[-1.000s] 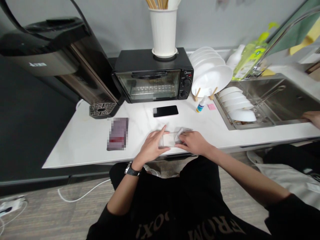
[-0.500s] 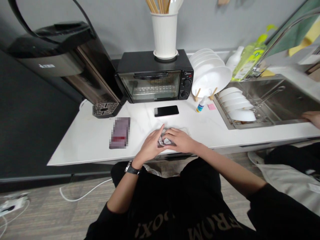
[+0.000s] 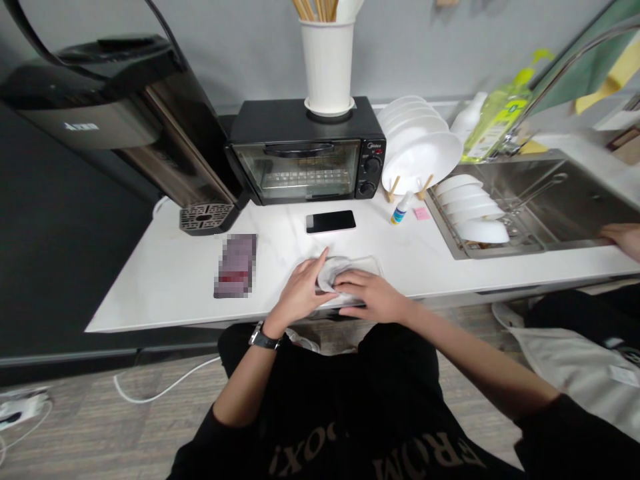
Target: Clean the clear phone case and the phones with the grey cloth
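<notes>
Near the counter's front edge lies a clear, flat, rectangular case (image 3: 374, 263), largely covered by my hands and a crumpled whitish cloth (image 3: 330, 270). My left hand (image 3: 301, 288), with a watch on its wrist, grips the case's left end between thumb and finger. The fingertips of my right hand (image 3: 374, 297) press on the cloth over the case, its thumb apart below. Behind my hands a smartphone (image 3: 331, 222) rests with its dark screen up. A small spray bottle (image 3: 400, 209) stands right of it, beside a pink sticky note (image 3: 421, 213).
A pixelated flat item (image 3: 236, 265) lies on the left of the white counter (image 3: 165, 287). Behind are a drink dispenser (image 3: 165, 153), a toaster oven (image 3: 305, 170) and racked plates (image 3: 420, 160). Bowls (image 3: 473, 210) stand in the sink (image 3: 565, 213); another person's hand (image 3: 623, 238) rests on its edge.
My right hand has shifted slightly right and down with its fingers on the cloth, which shows more spread out now. My left hand keeps its place.
</notes>
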Motion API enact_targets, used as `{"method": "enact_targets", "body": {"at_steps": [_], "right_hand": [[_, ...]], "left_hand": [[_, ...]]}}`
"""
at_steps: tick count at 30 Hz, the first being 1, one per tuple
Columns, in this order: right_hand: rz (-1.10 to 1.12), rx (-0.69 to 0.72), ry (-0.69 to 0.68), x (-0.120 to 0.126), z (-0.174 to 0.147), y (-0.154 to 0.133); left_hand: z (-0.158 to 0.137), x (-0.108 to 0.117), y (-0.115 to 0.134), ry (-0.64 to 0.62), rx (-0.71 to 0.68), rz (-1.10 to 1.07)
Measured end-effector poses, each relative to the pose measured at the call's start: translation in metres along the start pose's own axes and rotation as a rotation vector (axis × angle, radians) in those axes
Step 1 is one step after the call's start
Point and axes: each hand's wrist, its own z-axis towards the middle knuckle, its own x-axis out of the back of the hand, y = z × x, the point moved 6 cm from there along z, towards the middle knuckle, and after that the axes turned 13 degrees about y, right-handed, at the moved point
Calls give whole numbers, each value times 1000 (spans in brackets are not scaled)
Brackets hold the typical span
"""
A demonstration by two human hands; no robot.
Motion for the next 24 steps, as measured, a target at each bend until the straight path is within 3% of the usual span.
{"method": "enact_targets", "body": {"at_steps": [3,6,10,18,21,24], "right_hand": [[11,-5,10,-21,18,-5],[-66,-1,5,-23,24,0],[-189,10,38,-6,8,12],[-476,-194,37,37,-27,32],[-390,-211,-18,30,-24,18],[-180,-149,-42,9,-12,1]], "left_hand": [[-2,-1,-4,1,6,1],[-2,-1,-5,9,-5,9],[-2,0,-2,21,5,24],[-1,1,3,19,12,0],[-1,0,4,14,8,-3],[0,1,4,17,-10,13]]}}
